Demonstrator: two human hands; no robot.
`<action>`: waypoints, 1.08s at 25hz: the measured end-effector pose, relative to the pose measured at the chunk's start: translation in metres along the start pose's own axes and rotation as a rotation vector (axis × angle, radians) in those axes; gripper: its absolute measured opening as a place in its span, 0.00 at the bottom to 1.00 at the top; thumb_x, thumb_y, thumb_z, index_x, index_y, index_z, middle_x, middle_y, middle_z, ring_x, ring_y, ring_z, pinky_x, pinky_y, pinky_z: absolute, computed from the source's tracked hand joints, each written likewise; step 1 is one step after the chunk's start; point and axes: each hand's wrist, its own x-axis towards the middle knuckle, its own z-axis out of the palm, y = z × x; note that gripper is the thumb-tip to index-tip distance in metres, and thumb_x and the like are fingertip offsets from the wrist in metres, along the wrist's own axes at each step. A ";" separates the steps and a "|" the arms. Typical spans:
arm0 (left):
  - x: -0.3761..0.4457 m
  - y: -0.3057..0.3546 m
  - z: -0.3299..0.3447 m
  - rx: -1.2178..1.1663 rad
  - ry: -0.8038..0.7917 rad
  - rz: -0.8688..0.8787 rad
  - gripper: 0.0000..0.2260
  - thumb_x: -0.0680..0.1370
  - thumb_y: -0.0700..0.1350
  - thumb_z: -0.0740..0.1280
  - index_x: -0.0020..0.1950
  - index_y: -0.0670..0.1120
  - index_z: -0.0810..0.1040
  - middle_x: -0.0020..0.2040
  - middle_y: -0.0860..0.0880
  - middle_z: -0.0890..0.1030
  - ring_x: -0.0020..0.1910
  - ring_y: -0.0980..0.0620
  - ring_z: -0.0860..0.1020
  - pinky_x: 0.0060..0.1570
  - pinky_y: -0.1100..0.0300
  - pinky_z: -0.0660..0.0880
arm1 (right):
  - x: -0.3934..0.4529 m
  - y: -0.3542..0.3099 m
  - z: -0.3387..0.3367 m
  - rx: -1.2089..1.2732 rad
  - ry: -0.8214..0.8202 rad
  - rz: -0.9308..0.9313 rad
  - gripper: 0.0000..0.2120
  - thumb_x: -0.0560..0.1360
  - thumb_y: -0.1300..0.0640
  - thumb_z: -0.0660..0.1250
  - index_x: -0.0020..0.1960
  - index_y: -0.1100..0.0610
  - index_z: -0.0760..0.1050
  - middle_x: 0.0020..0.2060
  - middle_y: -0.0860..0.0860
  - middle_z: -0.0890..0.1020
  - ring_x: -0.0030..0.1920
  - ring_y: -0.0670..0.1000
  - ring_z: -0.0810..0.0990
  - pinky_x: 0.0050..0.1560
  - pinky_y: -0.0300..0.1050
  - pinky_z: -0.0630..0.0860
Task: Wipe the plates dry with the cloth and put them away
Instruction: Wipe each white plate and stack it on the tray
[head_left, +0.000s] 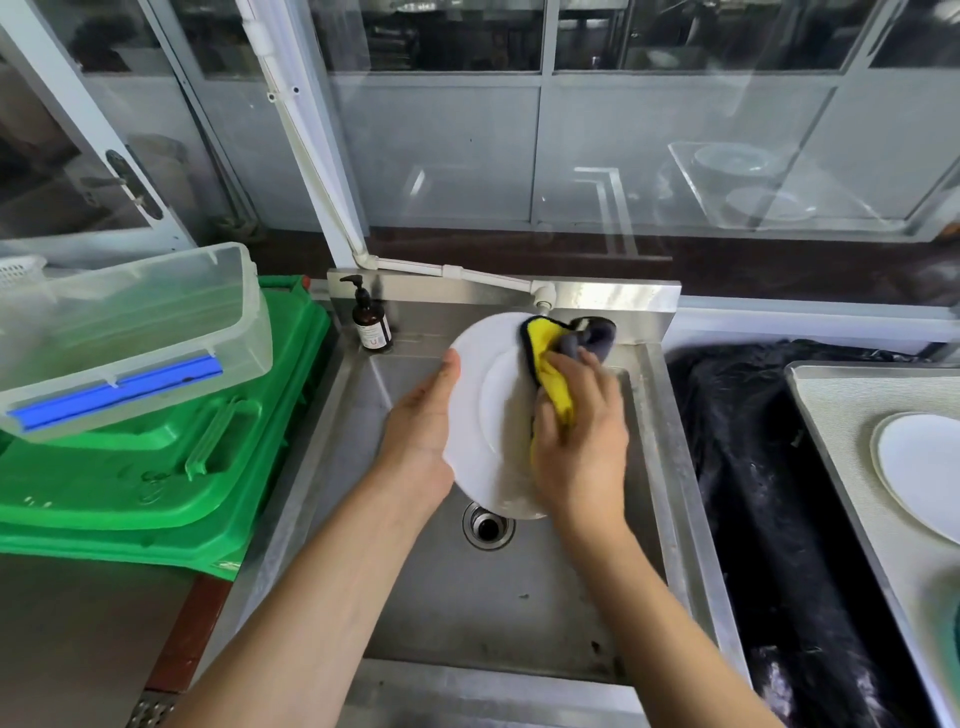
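A white plate (480, 415) stands tilted on edge above the steel sink (498, 597). My left hand (423, 421) holds it at its left rim, thumb up along the edge and fingers hidden behind it. My right hand (579, 436) presses a yellow and grey cloth (550, 353) against the plate's face, fingers curled over the cloth. Another white plate (919, 467) lies flat on a lined steel tray (826, 410) at the far right.
A brown soap pump bottle (370, 322) stands at the sink's back left corner. Stacked green crates (156, 457) with a clear plastic box (130, 332) on top fill the left. Black plastic sheeting (753, 467) lies between sink and tray. The drain (488, 525) sits below the plate.
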 end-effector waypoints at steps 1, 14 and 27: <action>0.002 -0.002 0.000 0.022 0.031 0.003 0.15 0.76 0.56 0.73 0.56 0.47 0.85 0.57 0.44 0.86 0.59 0.41 0.82 0.65 0.41 0.76 | -0.008 -0.004 0.006 -0.025 -0.067 -0.061 0.21 0.78 0.52 0.62 0.70 0.52 0.76 0.72 0.53 0.72 0.74 0.51 0.68 0.75 0.37 0.61; 0.003 -0.006 0.003 -0.024 -0.013 -0.013 0.16 0.79 0.54 0.71 0.61 0.45 0.83 0.54 0.43 0.86 0.54 0.44 0.84 0.58 0.47 0.80 | -0.008 -0.009 0.012 -0.045 -0.164 -0.186 0.21 0.78 0.57 0.66 0.70 0.51 0.76 0.74 0.53 0.71 0.74 0.50 0.68 0.74 0.33 0.59; 0.004 -0.015 0.004 0.046 -0.025 0.077 0.09 0.77 0.54 0.73 0.48 0.50 0.84 0.50 0.50 0.87 0.56 0.45 0.84 0.60 0.47 0.79 | 0.044 0.000 -0.013 0.015 -0.044 0.020 0.17 0.77 0.62 0.65 0.63 0.51 0.79 0.63 0.47 0.76 0.61 0.47 0.76 0.60 0.22 0.62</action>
